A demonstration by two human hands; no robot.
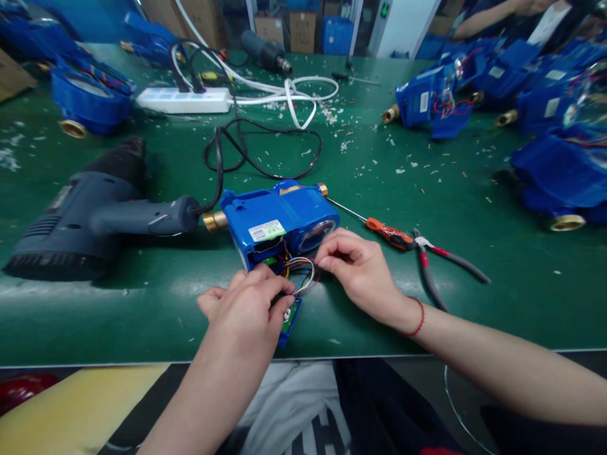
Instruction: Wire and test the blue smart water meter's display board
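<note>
Now pinching the wires (308, 268) with the left hand (249, 303), finger and thumb pressed together close to the small board (290, 321), seemingly to stop slipping. Holding the right hand (355, 272) apart from the left, fingertips together at the other side of the wires. Cannot tell about any wire caught between those tips.

Can see the blue meter (294, 213) just past both hands, lying on the bench (535, 253) with its open box end by the left hand, probably turned so for easy reaching. Can see the board partly under the left hand, maybe that near because of short wires.

Beyond the right hand, can find the screwdriver (391, 234) and pliers (423, 259), likely there for a quick grab. Left of the left hand, can spot the heat gun (107, 208) lying on its side, perhaps to leave room for both hands.
</note>
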